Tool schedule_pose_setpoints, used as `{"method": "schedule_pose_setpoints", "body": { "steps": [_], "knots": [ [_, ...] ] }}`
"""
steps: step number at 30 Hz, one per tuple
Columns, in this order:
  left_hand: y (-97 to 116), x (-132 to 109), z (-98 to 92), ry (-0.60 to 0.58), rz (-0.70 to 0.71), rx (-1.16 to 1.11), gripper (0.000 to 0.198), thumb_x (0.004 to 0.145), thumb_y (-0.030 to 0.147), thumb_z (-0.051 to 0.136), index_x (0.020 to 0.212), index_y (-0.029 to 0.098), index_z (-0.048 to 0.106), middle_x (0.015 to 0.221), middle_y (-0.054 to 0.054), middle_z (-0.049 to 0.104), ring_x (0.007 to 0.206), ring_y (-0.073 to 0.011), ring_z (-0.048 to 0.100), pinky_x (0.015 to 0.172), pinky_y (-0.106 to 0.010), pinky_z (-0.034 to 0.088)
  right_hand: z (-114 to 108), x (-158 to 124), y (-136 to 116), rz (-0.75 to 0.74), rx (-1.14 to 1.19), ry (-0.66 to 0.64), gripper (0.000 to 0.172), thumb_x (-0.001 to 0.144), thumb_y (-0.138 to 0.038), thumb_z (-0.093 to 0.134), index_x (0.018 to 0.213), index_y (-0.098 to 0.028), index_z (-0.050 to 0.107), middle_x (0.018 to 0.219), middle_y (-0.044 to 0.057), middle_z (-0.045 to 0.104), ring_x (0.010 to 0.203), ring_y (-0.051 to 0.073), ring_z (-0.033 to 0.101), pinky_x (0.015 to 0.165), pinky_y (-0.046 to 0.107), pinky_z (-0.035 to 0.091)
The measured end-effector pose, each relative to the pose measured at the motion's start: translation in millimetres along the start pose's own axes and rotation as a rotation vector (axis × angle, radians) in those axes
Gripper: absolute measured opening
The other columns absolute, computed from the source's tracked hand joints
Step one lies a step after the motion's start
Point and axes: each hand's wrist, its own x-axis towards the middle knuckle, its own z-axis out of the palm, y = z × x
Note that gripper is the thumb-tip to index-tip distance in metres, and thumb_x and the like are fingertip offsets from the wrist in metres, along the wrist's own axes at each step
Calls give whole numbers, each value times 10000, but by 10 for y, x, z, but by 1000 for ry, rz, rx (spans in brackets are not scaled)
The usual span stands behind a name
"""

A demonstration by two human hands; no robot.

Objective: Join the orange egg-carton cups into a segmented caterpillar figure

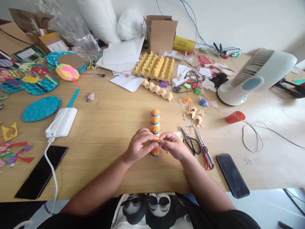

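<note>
Left hand point(139, 144) and right hand point(174, 147): fingers curled, fingertips close together above the near part of the orange strip point(155, 120) on the table point(109, 108); whether either grips anything cannot be told.

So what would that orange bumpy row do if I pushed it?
The orange row would probably slide rather than roll, being a long line of bumps. It resembles the beige carton strip, so it's likely light and might dent.

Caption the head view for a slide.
Left hand and right hand close together over a row of orange domes, scissors nearby.
</note>
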Motion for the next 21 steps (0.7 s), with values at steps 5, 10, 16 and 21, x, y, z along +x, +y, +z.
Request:
{"method": "schedule_pose_setpoints", "body": {
  "steps": [5,10,16,21],
  "knots": [
    [-19,-3,4,-12,30,6,184,903,167,723,1064,257,730,926,-11,757,912,-181,621,865,-368,507,-23,2,-5,-6,-59,-40,283,729,-381,861,815,-161,705,667,-16,647,507,62,437,479,213,289],
    [-11,9,4,-7,48,27,153,904,172,725,1027,260,741,911,-9,758,899,-177,622,850,-363,513,-23,-1,-16,-10,-65,-28,283,748,-390,846,832,-159,705,665,-21,633,503,58,418,478,213,284],
    [4,5,-2,16,56,45,137,891,158,735,989,254,737,892,-5,757,885,-172,617,839,-357,510,-2,-3,-37,-14,-76,-16,294,745,-401,845,822,-157,698,654,-23,619,499,58,404,470,213,268],
    [2,1,-2,31,51,53,154,886,138,734,991,250,730,883,-1,755,879,-170,608,836,-353,506,4,0,-32,-17,-83,-10,294,747,-402,845,837,-160,704,645,-24,622,497,59,412,467,211,269]
  ]
}}
